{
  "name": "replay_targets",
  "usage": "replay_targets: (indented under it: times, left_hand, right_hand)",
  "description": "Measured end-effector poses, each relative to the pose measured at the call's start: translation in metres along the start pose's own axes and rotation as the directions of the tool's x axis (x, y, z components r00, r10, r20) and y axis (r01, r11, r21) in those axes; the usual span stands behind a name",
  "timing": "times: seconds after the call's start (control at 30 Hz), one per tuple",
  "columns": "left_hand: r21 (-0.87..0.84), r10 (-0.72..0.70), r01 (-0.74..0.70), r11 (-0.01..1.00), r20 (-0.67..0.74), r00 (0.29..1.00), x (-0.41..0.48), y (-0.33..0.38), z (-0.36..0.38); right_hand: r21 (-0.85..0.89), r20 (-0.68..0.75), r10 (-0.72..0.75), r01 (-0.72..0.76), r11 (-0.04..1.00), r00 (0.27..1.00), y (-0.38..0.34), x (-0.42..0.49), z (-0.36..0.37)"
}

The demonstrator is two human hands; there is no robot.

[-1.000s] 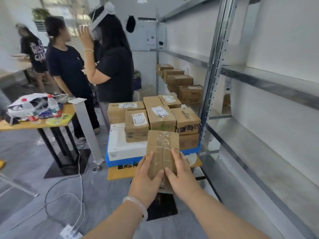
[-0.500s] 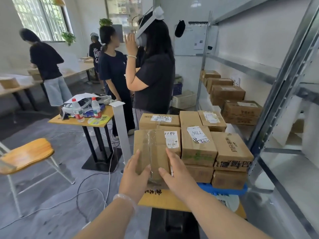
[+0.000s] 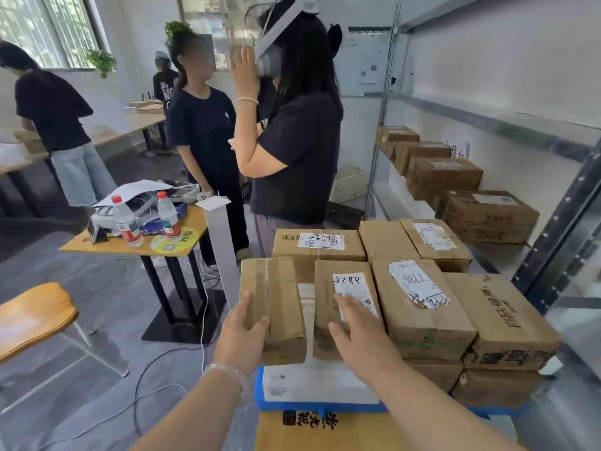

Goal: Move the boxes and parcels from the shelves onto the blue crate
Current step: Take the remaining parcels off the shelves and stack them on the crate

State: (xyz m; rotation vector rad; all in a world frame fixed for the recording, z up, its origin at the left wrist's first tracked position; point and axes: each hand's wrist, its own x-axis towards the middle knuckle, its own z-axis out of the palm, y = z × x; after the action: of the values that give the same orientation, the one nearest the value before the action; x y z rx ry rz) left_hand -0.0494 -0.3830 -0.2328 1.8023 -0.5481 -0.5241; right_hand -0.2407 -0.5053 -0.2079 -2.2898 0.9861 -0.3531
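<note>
A plain taped cardboard box (image 3: 273, 297) lies on a white box (image 3: 318, 382) at the left front of the pile on the blue crate (image 3: 292, 406). My left hand (image 3: 242, 336) holds its near left corner, thumb on top. My right hand (image 3: 361, 333) is off that box, fingers apart, lying over the near end of the labelled box (image 3: 325, 288) beside it. Several more brown boxes (image 3: 419, 307) fill the crate to the right. Further boxes (image 3: 445, 174) sit on the metal shelf (image 3: 487, 252) behind.
A person wearing a headset (image 3: 292, 141) stands just beyond the crate, with others behind. To the left are a small table (image 3: 130, 247) with two bottles, a white post (image 3: 221, 249), a wooden chair (image 3: 32, 314) and cables (image 3: 162, 379) on the floor.
The taped box, carried upright in both hands, has been laid flat on the white box. My right hand has come off it and moved right onto the labelled box. The view swung left.
</note>
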Motion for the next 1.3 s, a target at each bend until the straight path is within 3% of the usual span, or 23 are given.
replay_targets:
  times: [0.23, 0.47, 0.77, 1.3]
  left_hand:
    - [0.048, -0.017, 0.009, 0.999, 0.176, 0.984, 0.067, -0.016, 0.01]
    - [0.059, -0.035, 0.021, 0.998, 0.253, 0.967, 0.09, -0.026, 0.023]
    - [0.108, -0.012, -0.014, 0.994, 0.236, 0.972, 0.095, -0.026, 0.032]
    - [0.215, -0.028, -0.031, 0.976, 0.268, 0.963, 0.091, -0.025, 0.039]
  right_hand:
    - [-0.323, -0.036, 0.079, -0.086, 0.942, 0.996, 0.005, 0.036, 0.029]
    - [-0.457, 0.035, 0.071, -0.047, 0.888, 0.997, 0.017, 0.048, 0.034]
    - [-0.504, 0.117, 0.007, 0.054, 0.862, 0.993, 0.027, 0.06, 0.029]
    - [-0.53, 0.144, -0.001, 0.078, 0.844, 0.99, 0.035, 0.072, 0.023]
